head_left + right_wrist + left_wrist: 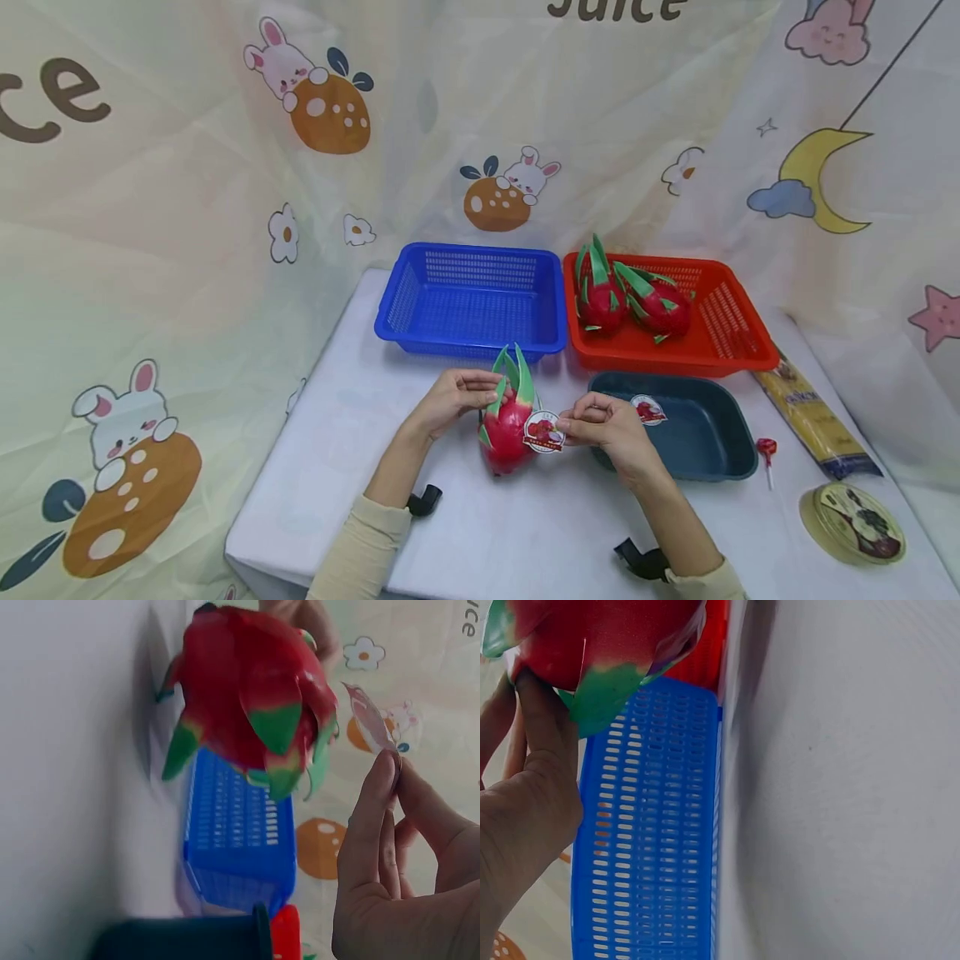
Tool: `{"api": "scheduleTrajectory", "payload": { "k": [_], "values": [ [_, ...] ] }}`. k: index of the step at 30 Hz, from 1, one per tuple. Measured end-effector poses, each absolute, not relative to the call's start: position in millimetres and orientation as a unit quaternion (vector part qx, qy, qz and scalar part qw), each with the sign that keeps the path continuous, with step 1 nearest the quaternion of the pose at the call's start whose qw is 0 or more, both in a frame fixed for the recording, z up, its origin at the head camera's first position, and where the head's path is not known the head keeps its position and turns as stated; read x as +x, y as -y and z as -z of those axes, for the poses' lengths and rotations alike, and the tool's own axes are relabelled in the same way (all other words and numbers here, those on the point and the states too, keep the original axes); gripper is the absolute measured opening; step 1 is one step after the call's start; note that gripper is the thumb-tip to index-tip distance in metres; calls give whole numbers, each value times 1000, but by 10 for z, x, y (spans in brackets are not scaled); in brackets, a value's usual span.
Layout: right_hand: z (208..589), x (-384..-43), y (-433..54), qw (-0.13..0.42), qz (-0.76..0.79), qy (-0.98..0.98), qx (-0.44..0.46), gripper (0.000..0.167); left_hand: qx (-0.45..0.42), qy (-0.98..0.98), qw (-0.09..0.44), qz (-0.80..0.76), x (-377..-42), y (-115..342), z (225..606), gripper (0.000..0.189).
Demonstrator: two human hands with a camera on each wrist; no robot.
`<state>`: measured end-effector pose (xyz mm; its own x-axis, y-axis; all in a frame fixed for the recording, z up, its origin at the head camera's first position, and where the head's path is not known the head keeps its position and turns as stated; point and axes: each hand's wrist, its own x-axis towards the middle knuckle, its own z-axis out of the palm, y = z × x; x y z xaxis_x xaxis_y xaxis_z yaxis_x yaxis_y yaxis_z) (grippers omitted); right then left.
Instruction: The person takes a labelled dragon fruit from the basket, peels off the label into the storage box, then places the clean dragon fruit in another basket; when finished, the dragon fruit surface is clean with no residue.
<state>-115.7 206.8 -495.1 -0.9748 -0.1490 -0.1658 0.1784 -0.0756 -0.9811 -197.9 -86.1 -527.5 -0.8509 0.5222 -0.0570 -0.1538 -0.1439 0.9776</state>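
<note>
Pinched by its green leaves, a red dragon fruit (504,442) is held in my left hand (459,398) over the white table, its leafy end pointing away. My right hand (609,425) pinches a round sticker (543,432) with a fruit picture by its edge, close beside the fruit's right side. In the right wrist view the sticker (370,720) shows nearly edge-on between thumb and fingertip, a gap apart from the dragon fruit (247,690). The left wrist view shows the fingers (544,720) at the fruit's leaves.
Behind the hands stand a blue basket (472,337) and a red basket (720,362) with two dragon fruits (600,302). A dark teal bin (697,450) with another sticker (648,410) on its rim sits right, near a lollipop (767,450), a yellow packet (817,417) and a round tin (858,521).
</note>
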Motion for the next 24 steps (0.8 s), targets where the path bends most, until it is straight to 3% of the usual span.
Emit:
{"api": "scheduleTrajectory", "payload": {
  "k": [12,19,24],
  "values": [
    [4743,-1257,-2606,99,674,-732,22,31,129,-609,237,-746,-1941,859,5267,41],
    [4657,-1307,-2932,121,639,-759,9,48,132,-610,233,-746,-1922,857,5256,41],
    [4599,-1394,-3153,147,600,-787,-8,45,130,-615,233,-742,-1941,860,5248,40]
  ]
}}
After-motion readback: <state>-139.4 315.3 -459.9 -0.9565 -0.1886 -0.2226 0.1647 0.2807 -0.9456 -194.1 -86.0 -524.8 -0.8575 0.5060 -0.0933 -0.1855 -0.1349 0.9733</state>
